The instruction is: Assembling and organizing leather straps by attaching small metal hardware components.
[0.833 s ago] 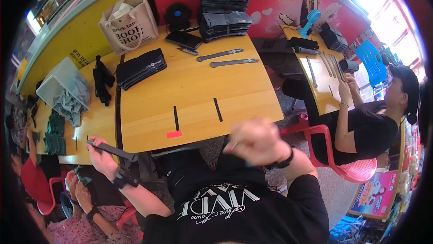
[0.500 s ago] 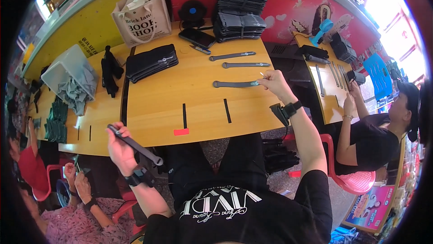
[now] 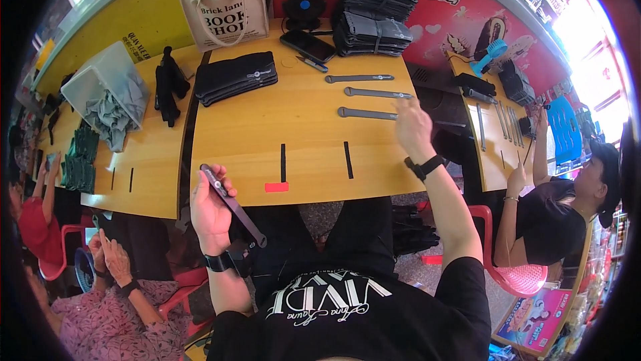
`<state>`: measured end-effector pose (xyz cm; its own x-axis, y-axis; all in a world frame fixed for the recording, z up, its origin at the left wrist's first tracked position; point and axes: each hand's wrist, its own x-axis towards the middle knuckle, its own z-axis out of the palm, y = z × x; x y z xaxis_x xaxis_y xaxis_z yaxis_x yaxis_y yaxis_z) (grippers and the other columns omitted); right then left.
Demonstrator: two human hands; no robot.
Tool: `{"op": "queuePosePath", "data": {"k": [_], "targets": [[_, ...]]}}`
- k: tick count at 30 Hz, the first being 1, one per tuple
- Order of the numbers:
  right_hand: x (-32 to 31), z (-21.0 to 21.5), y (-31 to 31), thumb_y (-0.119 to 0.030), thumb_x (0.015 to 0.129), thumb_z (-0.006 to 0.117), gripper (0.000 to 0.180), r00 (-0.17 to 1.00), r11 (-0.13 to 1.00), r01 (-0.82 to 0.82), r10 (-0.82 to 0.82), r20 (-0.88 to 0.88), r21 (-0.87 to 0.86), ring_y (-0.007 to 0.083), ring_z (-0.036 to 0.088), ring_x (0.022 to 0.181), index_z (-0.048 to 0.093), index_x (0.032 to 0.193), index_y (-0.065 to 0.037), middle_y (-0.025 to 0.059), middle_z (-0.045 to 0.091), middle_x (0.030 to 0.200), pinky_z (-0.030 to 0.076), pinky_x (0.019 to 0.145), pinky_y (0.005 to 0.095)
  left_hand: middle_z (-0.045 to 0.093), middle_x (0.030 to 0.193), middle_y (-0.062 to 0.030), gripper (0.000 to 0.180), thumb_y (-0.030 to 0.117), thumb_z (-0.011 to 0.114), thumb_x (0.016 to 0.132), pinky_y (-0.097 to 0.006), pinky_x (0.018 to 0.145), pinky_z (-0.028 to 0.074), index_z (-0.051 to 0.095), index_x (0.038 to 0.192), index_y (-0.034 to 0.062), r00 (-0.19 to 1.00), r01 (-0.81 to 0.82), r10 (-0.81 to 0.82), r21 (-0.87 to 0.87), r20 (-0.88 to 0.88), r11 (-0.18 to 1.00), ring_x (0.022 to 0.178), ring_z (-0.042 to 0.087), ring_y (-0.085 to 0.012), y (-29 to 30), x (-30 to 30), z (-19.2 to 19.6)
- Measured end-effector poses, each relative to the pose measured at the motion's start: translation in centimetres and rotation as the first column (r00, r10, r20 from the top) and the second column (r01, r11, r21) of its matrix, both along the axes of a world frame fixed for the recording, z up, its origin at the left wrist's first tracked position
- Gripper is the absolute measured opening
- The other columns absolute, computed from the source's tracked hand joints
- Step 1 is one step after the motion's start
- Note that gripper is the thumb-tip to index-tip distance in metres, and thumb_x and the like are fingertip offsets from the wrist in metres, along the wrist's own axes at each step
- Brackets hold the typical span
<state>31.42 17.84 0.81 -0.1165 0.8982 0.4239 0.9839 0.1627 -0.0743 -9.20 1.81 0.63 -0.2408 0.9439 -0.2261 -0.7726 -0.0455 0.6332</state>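
My left hand (image 3: 210, 211) grips a long dark grey flat strip (image 3: 235, 206) near the front edge of the wooden table (image 3: 294, 127). The strip slants down past the table edge toward my lap. My right hand (image 3: 412, 127) reaches over the table's right side, fingers touching the right end of the nearest of three grey strips (image 3: 367, 114) laid in a row. The two other strips (image 3: 368, 93) lie just beyond it. Two black tape marks (image 3: 283, 162) and a red mark (image 3: 276, 187) sit near the front edge.
At the back stand a paper tote bag (image 3: 227, 7), a stack of black pouches (image 3: 235, 77), a phone (image 3: 307, 45), a small fan (image 3: 304, 7) and bundled grey stacks (image 3: 374, 17). A clear bin (image 3: 107, 94) sits left. Other people sit at the left and right.
My right hand has gone from my lap out to the table's right side, laying a third grey strip below the other two. My left hand has lifted its strip toward the front edge.
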Motion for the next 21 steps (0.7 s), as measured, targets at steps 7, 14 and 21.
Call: {"op": "queuePosePath", "data": {"k": [7,14,21], "targets": [[-4.9,-1.3,-2.1,-0.001,0.072,0.054,0.024,0.934,0.927,-0.339,0.353,0.065,-0.163,0.0316,0.055,0.097,0.059,0.096,0.000,0.0152,0.055,0.100,0.047,0.078,0.0426,0.060,0.090,-0.0091,0.040,0.033,0.048,0.098,-0.030,0.061,0.046,0.058,0.114,-0.0021,0.991,0.081,-0.083,-0.027,-0.109,0.996,0.069,0.056,-0.0170,-0.6,3.9,1.2],[-4.1,-0.7,-1.0,-0.007,0.086,0.053,0.025,0.952,0.930,-0.266,0.295,0.079,-0.254,0.0330,0.053,0.108,0.058,0.109,-0.001,0.0159,0.055,0.117,0.046,0.086,0.0429,0.062,0.086,-0.0125,0.040,0.029,0.043,0.101,-0.028,0.052,0.047,0.051,0.123,-0.0032,0.951,0.250,-0.247,-0.010,-0.187,0.968,0.063,0.059,-0.0169,-0.8,6.1,1.6],[-6.0,3.0,-6.4,-0.007,0.083,0.060,0.027,0.809,0.858,-0.463,0.307,-0.501,-0.222,0.0291,0.062,0.066,0.061,0.109,-0.002,0.0129,0.063,0.086,0.049,0.058,0.0339,0.063,0.087,-0.0127,0.034,0.023,0.045,0.100,-0.026,0.052,0.049,0.052,0.121,-0.0033,0.888,0.308,-0.283,0.011,-0.362,0.951,0.062,0.061,-0.0171,-1.4,8.6,1.9]]}}
